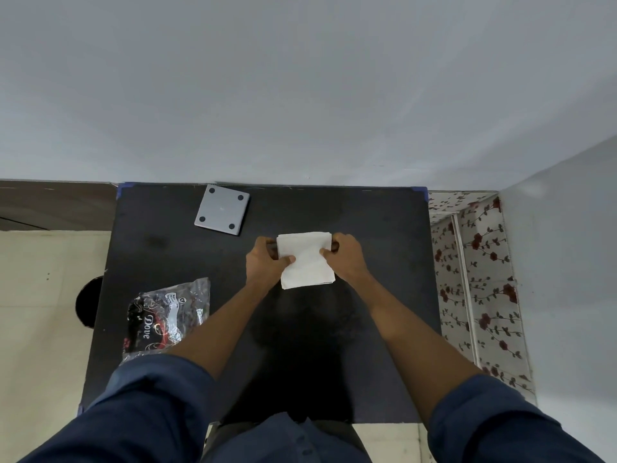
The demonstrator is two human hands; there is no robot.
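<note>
Squarely between the two hands, a folded white napkin (305,262) sits over the middle of the black table (367,312), a little toward its far edge. The left hand (267,259) grips its left side and the right hand (345,255) its right side. Each thumb is pressed on top of the far half, with the fingers curled round the edge and underneath.

The napkin is close to square, slightly longer from far to near, and skewed a touch so that its near edge swings toward the person's right. That near half hangs free of both hands, pointing back at the person. Neither hand is nearer than the other: they face each other across its width, and any fold or turn would hinge on that line between the thumbs. Whether the near edge rests on the table or hangs just above it cannot be told.

A grey square slab (222,214) with four dark dots lies well apart, far and to the left. A crumpled Dove wrapper (167,314) lies near the left forearm.
</note>
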